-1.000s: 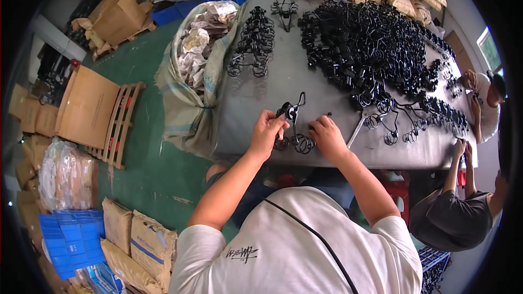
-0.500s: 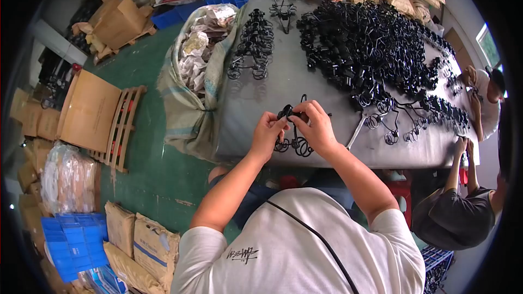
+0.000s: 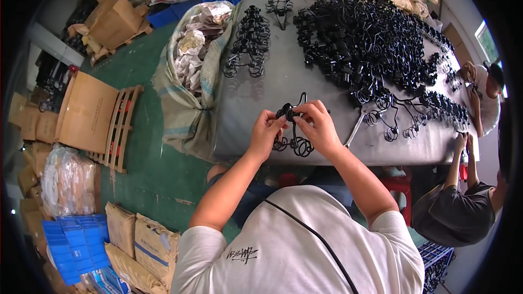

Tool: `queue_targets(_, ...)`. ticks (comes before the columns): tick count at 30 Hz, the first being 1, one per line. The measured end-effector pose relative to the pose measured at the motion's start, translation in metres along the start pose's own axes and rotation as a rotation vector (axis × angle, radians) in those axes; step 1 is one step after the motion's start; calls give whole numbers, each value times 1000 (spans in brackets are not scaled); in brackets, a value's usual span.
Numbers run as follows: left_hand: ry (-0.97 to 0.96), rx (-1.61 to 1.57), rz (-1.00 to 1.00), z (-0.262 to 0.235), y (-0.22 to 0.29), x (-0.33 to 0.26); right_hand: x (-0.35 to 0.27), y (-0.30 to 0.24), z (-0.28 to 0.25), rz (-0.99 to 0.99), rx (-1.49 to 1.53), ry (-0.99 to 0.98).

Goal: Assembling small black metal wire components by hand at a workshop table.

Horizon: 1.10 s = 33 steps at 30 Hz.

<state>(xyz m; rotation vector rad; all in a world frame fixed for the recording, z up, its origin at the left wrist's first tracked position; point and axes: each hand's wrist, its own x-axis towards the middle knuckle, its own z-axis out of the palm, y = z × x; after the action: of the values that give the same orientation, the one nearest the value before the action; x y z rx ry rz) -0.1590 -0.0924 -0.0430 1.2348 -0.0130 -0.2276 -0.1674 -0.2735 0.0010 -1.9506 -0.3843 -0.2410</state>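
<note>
Over the near edge of the grey table (image 3: 239, 130), both my hands hold one black wire piece with round loops (image 3: 300, 146). My left hand (image 3: 265, 133) is closed, fingertips pinching a dark fitting (image 3: 285, 110) on the piece's upper part. From the other side, my right hand (image 3: 318, 125) pinches the same part between thumb and fingers. The loops hang below my fingertips, and a bent wire end (image 3: 303, 98) sticks up above them. My fingers partly hide the fitting.
A large heap of black wire pieces (image 3: 365, 43) covers the table's right; a thin metal tool (image 3: 355, 129) lies before it. More pieces (image 3: 249, 41) are lined up at left, beside a sack of crumpled wrapping (image 3: 182, 109). Co-workers (image 3: 460, 212) sit at right and across.
My hands stay on the wire piece with only a slight shift of the fingers. Across the table, the co-worker's hands have come closer together. The whole view has shifted slightly.
</note>
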Motion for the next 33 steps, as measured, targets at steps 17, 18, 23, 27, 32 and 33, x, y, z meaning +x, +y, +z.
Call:
queue_targets(17, 7, -61, 59, -5, -7, 2, -14, 89, -46, 268, -494, 63)
queue_targets(18, 14, -57, 55, -6, -7, 1, -14, 91, -44, 271, -493, 67)
queue_targets(23, 33, -43, 57, -2, -4, 2, -5, 94, -46, 221, -621, -30)
queue_targets(27, 20, -26, 62, 0, -4, 2, 0, 82, -40, 138, -568, -28)
queue_targets(32, 3, 6, 60, 1, -3, 2, -12, 78, -22, 9, -730, -16)
queue_targets(33, 7, 9, 53, 1, -3, 1, -13, 81, -22, 10, -730, -15)
